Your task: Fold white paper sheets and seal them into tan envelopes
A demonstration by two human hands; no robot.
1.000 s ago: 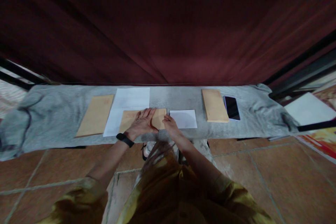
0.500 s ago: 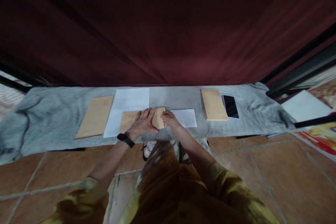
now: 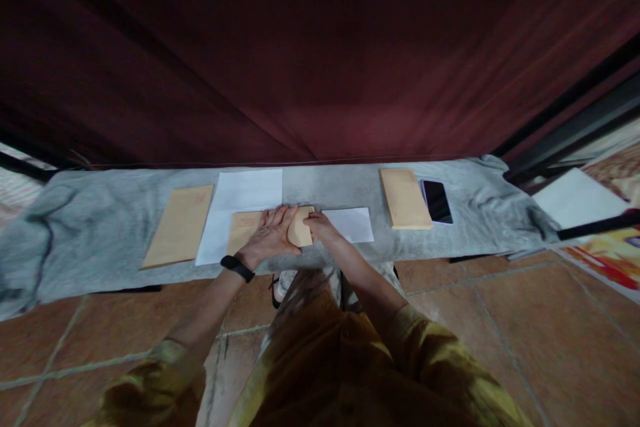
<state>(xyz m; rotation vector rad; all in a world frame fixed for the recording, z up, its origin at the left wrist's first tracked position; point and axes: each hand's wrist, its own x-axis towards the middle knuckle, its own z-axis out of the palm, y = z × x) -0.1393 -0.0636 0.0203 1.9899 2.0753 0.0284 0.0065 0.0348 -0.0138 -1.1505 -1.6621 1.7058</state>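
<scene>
Grey cloth covers the bench point(image 3: 335, 185), and the middle envelope sits there as the clock's centre. At nine o'clock lies the left envelope point(image 3: 179, 225), flat, with no hand on it; whether it is one or several thin ones is hard to tell. Next, reaching up towards eleven o'clock, is a white sheet point(image 3: 250, 189), spread out with a faint crease across it and partly covered by the middle envelope point(image 3: 244, 225). The left hand point(image 3: 270, 233) (the one with a black band point(image 3: 237, 267) at the wrist) is laid palm down across that envelope, fingers slightly apart and holding nothing between them. The right hand point(image 3: 323, 227) is at the envelope's three o'clock end, its fingers curled together; whether they pinch the edge or reach inside is not clear.

As a judgement, work on this envelope looks partway along: it lies in place and steadied, but its right end is bowed and seems unfinished. Further towards three o'clock a white slip point(image 3: 354, 224) lies outside the envelope, partly behind the right hand. Just short of three o'clock, well apart, rests a brown stack point(image 3: 406, 199), untouched, with a phone point(image 3: 438, 201) just beside it.
</scene>
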